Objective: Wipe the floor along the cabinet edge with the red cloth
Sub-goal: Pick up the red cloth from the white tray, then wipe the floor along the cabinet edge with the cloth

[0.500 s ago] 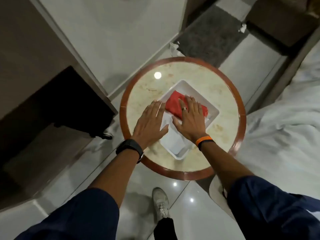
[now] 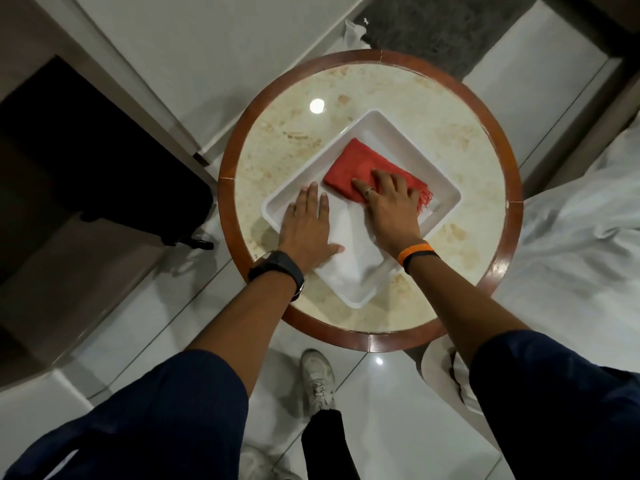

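Observation:
A folded red cloth (image 2: 356,168) with a fringed end lies in a white square tray (image 2: 408,140) on a round marble-topped table (image 2: 277,133). My right hand (image 2: 388,206) lies flat on the near half of the red cloth, fingers spread. My left hand (image 2: 306,226) rests flat on the tray's left rim and on a white cloth (image 2: 353,258) that lies in the tray's near half. Neither hand grips anything. The cabinet (image 2: 86,98) stands to the left, with glossy tiled floor (image 2: 180,271) along its base.
A black suitcase (image 2: 104,174) stands in the cabinet's recess at left. A grey mat (image 2: 450,26) lies beyond the table. White bedding (image 2: 581,244) fills the right side. My shoe (image 2: 317,379) is on the floor just before the table.
The camera has come closer to the table. My right hand has slid a little further onto the red cloth; my left hand stays flat on the tray's edge.

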`<state>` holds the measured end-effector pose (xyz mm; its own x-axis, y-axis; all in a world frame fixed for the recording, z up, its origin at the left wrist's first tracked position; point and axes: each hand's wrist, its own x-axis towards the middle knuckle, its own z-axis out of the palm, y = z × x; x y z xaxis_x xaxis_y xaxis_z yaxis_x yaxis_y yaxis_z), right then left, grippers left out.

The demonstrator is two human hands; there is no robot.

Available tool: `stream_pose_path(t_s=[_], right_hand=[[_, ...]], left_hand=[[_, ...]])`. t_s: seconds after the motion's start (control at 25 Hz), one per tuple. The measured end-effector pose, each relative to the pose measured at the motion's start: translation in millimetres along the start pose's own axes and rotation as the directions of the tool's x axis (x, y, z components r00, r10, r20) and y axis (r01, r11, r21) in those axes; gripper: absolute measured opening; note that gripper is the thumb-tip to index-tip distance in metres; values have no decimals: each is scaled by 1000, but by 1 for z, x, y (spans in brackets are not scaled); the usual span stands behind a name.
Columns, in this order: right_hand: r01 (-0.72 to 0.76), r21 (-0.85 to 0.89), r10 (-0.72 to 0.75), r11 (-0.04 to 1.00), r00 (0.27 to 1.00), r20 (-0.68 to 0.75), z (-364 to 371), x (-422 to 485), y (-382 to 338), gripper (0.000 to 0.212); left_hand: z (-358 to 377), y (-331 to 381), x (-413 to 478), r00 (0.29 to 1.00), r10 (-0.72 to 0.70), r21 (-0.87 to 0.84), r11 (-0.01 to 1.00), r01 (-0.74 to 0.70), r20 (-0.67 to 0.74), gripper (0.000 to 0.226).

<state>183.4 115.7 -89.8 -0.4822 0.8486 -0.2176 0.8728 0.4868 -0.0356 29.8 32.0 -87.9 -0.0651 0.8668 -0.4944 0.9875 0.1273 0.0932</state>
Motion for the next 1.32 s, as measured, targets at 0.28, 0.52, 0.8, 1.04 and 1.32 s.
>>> stream_pose_path(t_s=[0.28,0.52,0.8,1.04,1.32], right_hand=[[48,145,-24,988,985,-168,-10,7,-3,36],[227,350,-49,909,891,-452,-44,-67,-82,36],[337,675,-117,656,929,-350,-12,-178,-237,47],[3,835,-218,550,966,140,138,-257,-361,35],[-198,863,-402,465,821,404,348,-316,-488,29]], left_hand=[[-2,-3,-15,987,9,-7,1000,-10,-159,112],[-5,-46,-114,866,-96,-123,992,40,-490,98],[90,-153,-276,847,-361,-156,932,326,-389,101],[268,-216,-394,861,-507,-58,862,504,-47,100],[458,-303,-461,739,-592,202,805,557,322,108]])
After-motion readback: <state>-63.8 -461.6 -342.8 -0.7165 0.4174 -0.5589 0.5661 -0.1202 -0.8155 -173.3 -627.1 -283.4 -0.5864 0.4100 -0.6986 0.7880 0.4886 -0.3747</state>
